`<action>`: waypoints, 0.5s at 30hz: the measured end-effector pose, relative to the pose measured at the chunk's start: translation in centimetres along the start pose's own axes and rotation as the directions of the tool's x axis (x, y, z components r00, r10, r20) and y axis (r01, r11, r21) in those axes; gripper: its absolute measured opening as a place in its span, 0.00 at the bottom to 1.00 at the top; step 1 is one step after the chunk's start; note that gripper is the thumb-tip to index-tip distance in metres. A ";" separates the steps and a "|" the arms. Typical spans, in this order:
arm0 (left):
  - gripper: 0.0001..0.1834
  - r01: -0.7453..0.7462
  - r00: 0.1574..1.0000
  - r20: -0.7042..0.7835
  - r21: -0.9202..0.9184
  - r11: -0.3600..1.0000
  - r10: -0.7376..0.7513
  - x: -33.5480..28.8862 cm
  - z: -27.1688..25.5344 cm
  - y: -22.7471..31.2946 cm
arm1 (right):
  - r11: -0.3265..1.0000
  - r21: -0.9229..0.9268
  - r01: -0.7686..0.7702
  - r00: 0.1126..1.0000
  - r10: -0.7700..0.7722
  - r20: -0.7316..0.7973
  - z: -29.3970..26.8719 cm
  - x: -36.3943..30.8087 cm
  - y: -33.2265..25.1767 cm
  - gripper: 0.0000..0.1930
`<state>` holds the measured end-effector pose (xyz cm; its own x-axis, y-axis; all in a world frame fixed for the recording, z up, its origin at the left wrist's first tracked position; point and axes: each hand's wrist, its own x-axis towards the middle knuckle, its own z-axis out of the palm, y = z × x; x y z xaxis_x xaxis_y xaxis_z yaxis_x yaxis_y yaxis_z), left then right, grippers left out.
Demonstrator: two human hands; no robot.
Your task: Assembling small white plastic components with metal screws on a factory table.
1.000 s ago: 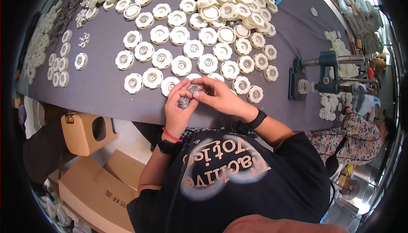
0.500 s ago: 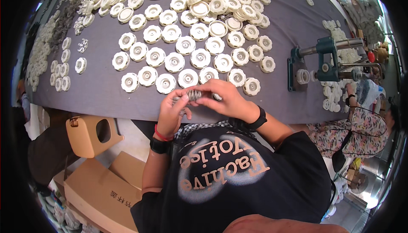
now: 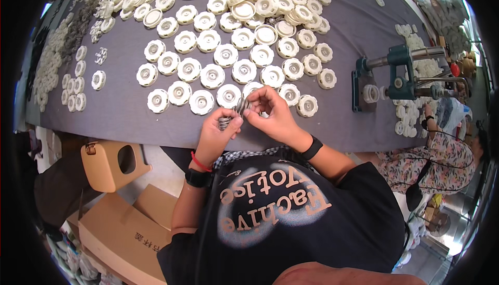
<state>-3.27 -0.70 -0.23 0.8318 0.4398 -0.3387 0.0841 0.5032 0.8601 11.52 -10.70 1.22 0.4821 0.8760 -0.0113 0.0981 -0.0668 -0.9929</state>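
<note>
Just past the table's near edge, my left hand (image 3: 215,131) is closed round metal coil springs, with the end of one spring (image 3: 224,123) showing at its fingers. My right hand (image 3: 274,117) pinches more coil springs (image 3: 241,107) between thumb and fingertips, and these reach across to my left hand. How many springs there are, and whether they are tangled together, I cannot tell. Beyond my hands lie rows of round cream lids (image 3: 212,76) with scalloped rims and ringed centres. My right fingers partly cover one lid in the nearest row.
A heap of lids (image 3: 265,5) covers the far side of the grey table (image 3: 171,131). Small white parts (image 3: 79,85) sit at left, near dark springs (image 3: 78,28). A green lever press (image 3: 397,80) stands at right. A cardboard box (image 3: 122,233) and another person (image 3: 416,168) are nearby.
My right hand has turned upward and shifted slightly away from my left. The springs between them have tilted and spread, and more coil now shows at my left hand.
</note>
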 end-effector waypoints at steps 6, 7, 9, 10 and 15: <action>0.07 -0.050 0.993 -0.112 -0.024 0.998 0.047 0.2 -1.3 0.2 | 0.886 0.391 -0.248 0.968 0.235 0.082 -2.4 1.6 -1.4 0.19; 0.09 -0.077 0.995 -0.059 0.140 0.987 0.086 0.4 -1.6 0.1 | 0.806 0.463 -0.368 0.930 0.305 0.207 -2.7 2.0 -1.5 0.18; 0.11 -0.113 0.993 0.001 0.292 0.950 0.118 0.9 -1.6 -0.2 | 0.939 0.027 -0.344 0.882 0.313 0.352 -2.3 2.2 -2.2 0.16; 0.14 -0.148 0.989 0.057 0.207 0.967 0.139 1.2 -1.5 -0.4 | 0.980 -0.190 0.055 0.902 0.032 0.430 -2.2 2.4 -1.5 0.13; 0.21 0.007 1.000 -0.027 0.062 0.998 -0.005 1.9 -0.9 1.0 | 0.964 -0.254 -0.078 0.912 0.172 0.372 -4.0 5.6 -1.4 0.09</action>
<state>-2.11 1.26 -0.35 0.8161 0.4572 -0.3534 0.1238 0.4591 0.8797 17.54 -7.65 3.05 0.1326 0.9652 -0.2252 0.2782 -0.2543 -0.9262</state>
